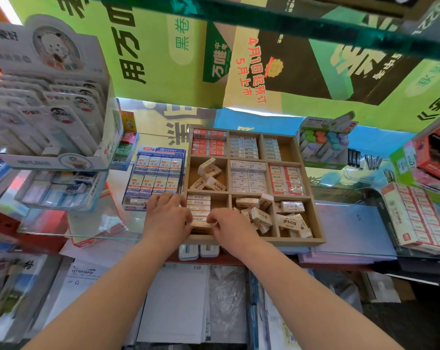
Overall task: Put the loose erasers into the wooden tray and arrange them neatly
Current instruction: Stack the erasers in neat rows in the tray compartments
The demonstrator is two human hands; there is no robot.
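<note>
A wooden tray (317,218) with nine compartments sits on a glass shelf. Its back and middle-right compartments hold neat rows of wrapped erasers. Loose erasers (258,213) lie jumbled in the front-middle, front-right and middle-left compartments. In the front-left compartment a tidy stack of erasers (198,205) stands on edge. My left hand (167,218) and my right hand (232,228) both pinch one white eraser (201,225) at the near end of that stack, one hand at each end.
A blue display box of erasers (156,175) stands directly left of the tray. A tall card display (50,102) rises at far left. More eraser boxes (420,215) sit at right. The glass shelf edge (100,237) runs in front; paper pads lie below.
</note>
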